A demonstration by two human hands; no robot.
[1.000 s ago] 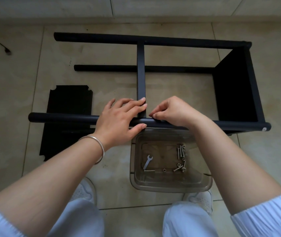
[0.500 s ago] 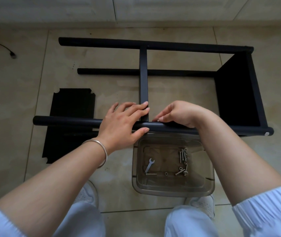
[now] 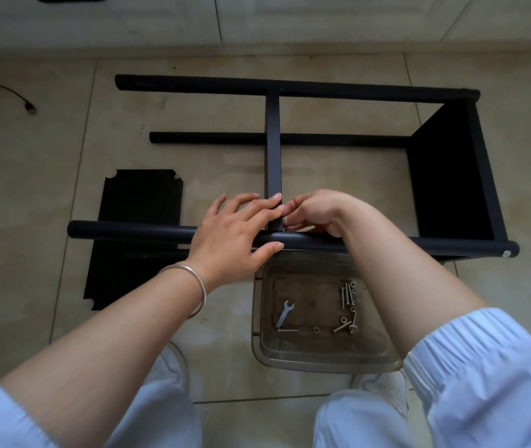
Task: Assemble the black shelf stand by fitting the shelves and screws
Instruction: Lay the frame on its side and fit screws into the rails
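White cabinet doors (image 3: 161, 21) line the far wall above the beige tiled floor (image 3: 338, 176). Well left of the cabinets' base, a dark cable (image 3: 2, 92) trails across the tiles, its plug end lying towards the cabinets.

Beige tiled floor (image 3: 338, 176) — white cabinets (image 3: 161, 24) (far edge).
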